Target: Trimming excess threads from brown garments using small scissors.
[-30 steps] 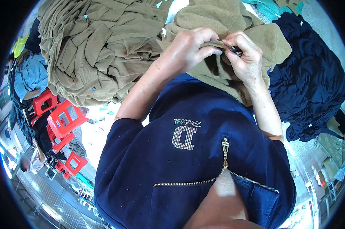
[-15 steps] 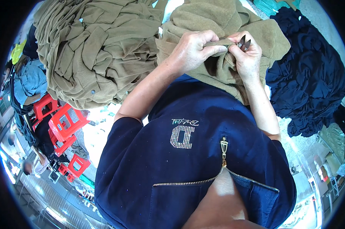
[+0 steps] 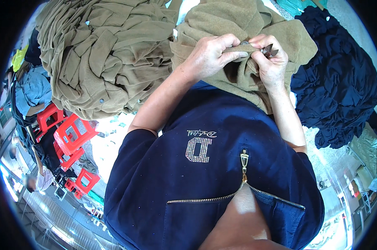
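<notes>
My left hand [image 3: 211, 56] pinches a fold of an olive-brown fleece garment [image 3: 247, 25] that lies on the table in front of me. A small metal snap [image 3: 243, 43] shows just above its fingertips. My right hand [image 3: 272, 64] also grips the cloth and holds small metal thread snips [image 3: 268, 51], their tips right at the fold beside the snap. The two hands touch over the same spot. My dark blue zipped top fills the lower half of the view.
A big heap of olive-brown garments [image 3: 101, 54] lies to the left. A pile of dark navy garments [image 3: 338, 83] lies to the right. Red plastic stools [image 3: 67, 137] stand on the floor at the left, with another person [image 3: 40, 179] near them.
Both hands have stayed on the same fold, shifting slightly up and right. The snips have turned a little in my right hand, and the snap now shows above the left fingers.
</notes>
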`<state>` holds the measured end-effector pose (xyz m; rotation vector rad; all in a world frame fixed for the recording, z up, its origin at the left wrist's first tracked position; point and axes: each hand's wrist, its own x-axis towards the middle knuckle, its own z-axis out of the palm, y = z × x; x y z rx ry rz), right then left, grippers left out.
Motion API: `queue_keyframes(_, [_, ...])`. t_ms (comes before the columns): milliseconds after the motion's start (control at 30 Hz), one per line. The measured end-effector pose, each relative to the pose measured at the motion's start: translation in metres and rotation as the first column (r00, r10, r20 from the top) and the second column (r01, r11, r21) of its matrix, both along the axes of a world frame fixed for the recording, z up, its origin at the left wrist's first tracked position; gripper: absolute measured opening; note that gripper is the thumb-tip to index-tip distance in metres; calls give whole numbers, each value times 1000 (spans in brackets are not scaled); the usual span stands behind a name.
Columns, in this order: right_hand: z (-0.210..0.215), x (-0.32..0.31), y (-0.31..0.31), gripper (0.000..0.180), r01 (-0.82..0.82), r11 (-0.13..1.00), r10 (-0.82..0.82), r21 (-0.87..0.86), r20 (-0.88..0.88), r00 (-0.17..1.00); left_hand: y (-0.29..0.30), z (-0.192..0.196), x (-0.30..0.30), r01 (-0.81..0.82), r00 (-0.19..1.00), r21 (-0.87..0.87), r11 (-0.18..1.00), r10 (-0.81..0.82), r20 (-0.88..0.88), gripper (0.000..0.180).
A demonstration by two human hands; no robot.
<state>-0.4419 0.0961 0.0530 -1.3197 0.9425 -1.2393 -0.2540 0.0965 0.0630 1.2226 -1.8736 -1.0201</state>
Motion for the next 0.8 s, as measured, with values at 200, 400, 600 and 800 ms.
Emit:
queue_keyframes(200, [7, 7, -1, 18, 64, 995, -61, -76, 36, 997, 3, -5, -3, 39, 996, -305, 951, -15, 82, 15])
queue_keyframes(400, [-3, 3, 2, 23, 53, 984, -74, -170, -119, 990, -3, -1, -12, -91, 991, -422, 902, 125, 52, 15])
queue_keyframes(600, [21, -33, 3, 30, -63, 998, 51, 9, -695, 717, -14, 8, 41, 73, 977, 157, 985, -103, 187, 15])
queue_keyframes(800, [14, -69, 16, 22, -285, 944, 269, 163, -882, 387, 20, -13, 102, 68, 942, 419, 905, -196, 271, 19])
